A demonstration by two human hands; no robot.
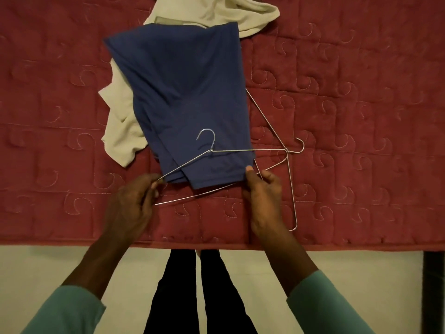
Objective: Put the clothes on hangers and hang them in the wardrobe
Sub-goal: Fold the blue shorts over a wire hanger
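Steadying the wire hanger (pixel 185 164), the left hand (pixel 134 201) grips its corner while the right hand (pixel 262 189) pinches the blue garment (pixel 183 92), likely to thread its hem through.

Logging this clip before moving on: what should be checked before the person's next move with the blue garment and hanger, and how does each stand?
1. Left hand grips a corner of the near hanger: ok.
2. Right hand pinches the hem of the blue garment: ok.
3. Hem threaded over the bottom bar, under the upper arms: ok.
4. Garment pulled through far enough to drape: not ok, only the hem is through.
5. Second hanger clear of the first: cannot tell, wires cross near the right hand.
6. Cream garment clear: not ok, the blue one lies on it.
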